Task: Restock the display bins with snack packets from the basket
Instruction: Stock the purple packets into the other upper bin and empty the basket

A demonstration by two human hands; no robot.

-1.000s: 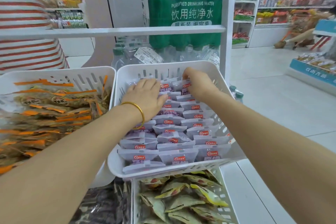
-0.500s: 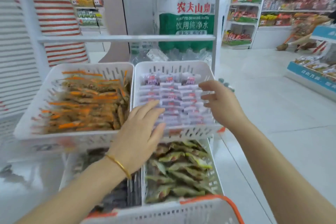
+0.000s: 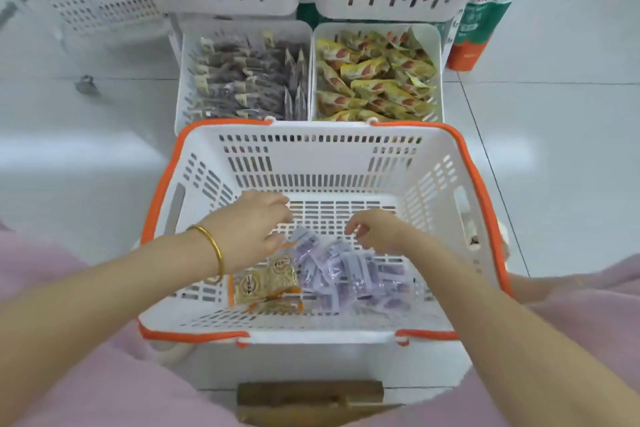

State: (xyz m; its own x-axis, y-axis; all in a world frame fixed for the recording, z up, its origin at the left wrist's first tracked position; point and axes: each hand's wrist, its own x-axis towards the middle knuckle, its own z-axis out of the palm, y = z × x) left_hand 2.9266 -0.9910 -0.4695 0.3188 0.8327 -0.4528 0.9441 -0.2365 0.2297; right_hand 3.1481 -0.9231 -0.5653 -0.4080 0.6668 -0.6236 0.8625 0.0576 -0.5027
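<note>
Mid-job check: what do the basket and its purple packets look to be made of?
Basket: looks like rigid moulded plastic, white, matte, with slotted walls and orange rim. Purple packets: probably thin plastic film, semi-clear and slightly glossy, creased and loosely heaped; blur hides detail.

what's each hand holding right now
Left hand: fingers curled down in basket, grip cannot be told.
Right hand: loosely curled over purple packets, holding nothing.

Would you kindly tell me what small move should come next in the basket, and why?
I'd probably lower the right hand onto the purple packets and gather a bunch: they lie heaped on the basket floor right under its loosely curled, empty fingers. The left hand is at the pile's edge.
</note>
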